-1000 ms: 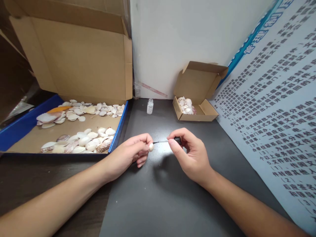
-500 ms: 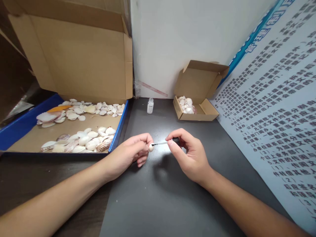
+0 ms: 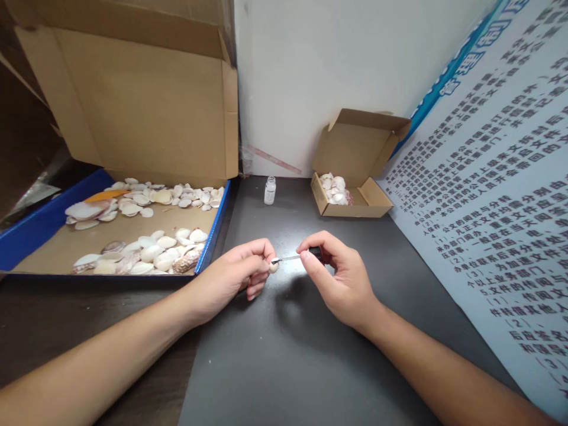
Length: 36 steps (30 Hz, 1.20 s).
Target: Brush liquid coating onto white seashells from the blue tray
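My left hand (image 3: 249, 266) pinches a small whitish shell (image 3: 274, 268) at its fingertips, over the dark table. Between thumb and fingers, my right hand (image 3: 339, 272) holds a brush (image 3: 290, 258) by its black cap; the thin stem points left. The dark bristle tip meets the shell's upper edge. Behind both hands, a small clear glass bottle (image 3: 270, 191) with a pale label stands upright without a cap.
At left lies an open blue-sided cardboard box (image 3: 48, 248) with many seashells (image 3: 165, 259). A smaller open cardboard box (image 3: 357, 209) at the back right holds white shells (image 3: 336, 190). A printed sheet (image 3: 497, 248) borders the right side, and a white panel (image 3: 284, 89) the back.
The small shell has shifted and turned slightly in my left fingers. The brush tip has moved a touch left along it. The bottle and boxes stay put.
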Tool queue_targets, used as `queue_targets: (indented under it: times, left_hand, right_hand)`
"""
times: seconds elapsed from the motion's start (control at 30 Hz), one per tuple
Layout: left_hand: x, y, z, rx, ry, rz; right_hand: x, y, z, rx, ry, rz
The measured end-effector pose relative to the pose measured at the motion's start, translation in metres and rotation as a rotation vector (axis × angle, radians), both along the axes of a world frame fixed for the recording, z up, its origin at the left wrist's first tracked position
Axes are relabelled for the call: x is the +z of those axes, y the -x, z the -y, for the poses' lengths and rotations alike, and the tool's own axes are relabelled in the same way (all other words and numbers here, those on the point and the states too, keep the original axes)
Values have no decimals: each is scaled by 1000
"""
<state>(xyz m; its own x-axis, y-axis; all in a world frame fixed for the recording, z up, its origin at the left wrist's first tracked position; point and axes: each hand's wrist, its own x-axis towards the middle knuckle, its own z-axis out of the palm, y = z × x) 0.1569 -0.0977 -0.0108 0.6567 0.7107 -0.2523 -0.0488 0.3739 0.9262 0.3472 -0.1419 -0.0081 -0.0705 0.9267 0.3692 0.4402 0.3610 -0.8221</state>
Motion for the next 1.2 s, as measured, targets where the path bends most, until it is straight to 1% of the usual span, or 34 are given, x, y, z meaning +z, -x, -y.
queue_targets:
  times: [0.67, 0.8, 0.9, 1.0, 1.13, 1.2]
  left_hand:
    - [-1, 1, 0, 0, 0, 7]
    - [-2, 1, 0, -5, 0, 12]
    - [-3, 2, -1, -12, -11, 13]
    - [-3, 2, -1, -14, -17, 3]
    - [-3, 2, -1, -9, -18, -7]
    - [-3, 1, -1, -11, -19, -6]
  right_hand:
    - [0, 0, 0, -30, 22, 0]
    - [1, -1, 1, -60, -7, -21]
    - [2, -2, 2, -37, -48, -48]
    - [1, -2, 2, -6, -45, -23]
    - [2, -1, 2, -50, -48, 11]
    - [3, -1, 2, -36, -68, -5]
